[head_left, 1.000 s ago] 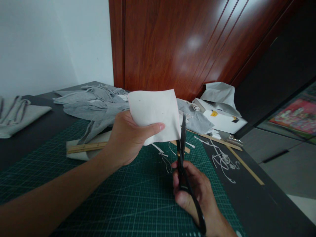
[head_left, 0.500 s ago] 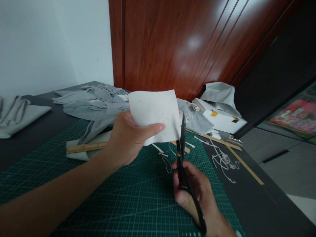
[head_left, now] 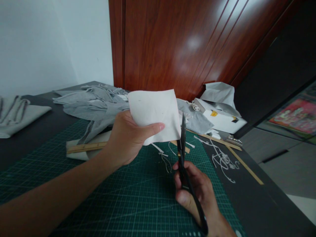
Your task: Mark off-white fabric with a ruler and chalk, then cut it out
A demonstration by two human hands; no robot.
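Item: white fabric piece (head_left: 154,112). Roughly square, off-white, matte, with one or two faint specks near its upper left; the top edge runs nearly straight and the right edge bows a little. You hold it up in the air above the cutting mat (head_left: 118,197), in front of the door. Your left hand (head_left: 128,138) is clamped on its lower left part, thumb across the front face, the other fingers hidden behind it.

Item: scissors (head_left: 184,154). Black, with a small brass pivot, blades pointing upward and nearly together, lying right against the fabric's right edge. Your right hand (head_left: 195,194) is closed through and round the handles, low and to the right of the left hand; the two hands are near each other but not touching.

Surface: a dark green gridded cutting mat on a black table (head_left: 249,197). A wooden ruler (head_left: 86,147) lies behind your left wrist. White thread scraps (head_left: 222,161) are strewn beyond the mat's right edge. Grey garments (head_left: 96,103) are heaped at the far side, and a white box (head_left: 222,120) sits at the far right.

Room: a glossy red-brown wooden door (head_left: 185,42) stands beyond the table, with a pale wall (head_left: 49,42) to its left.
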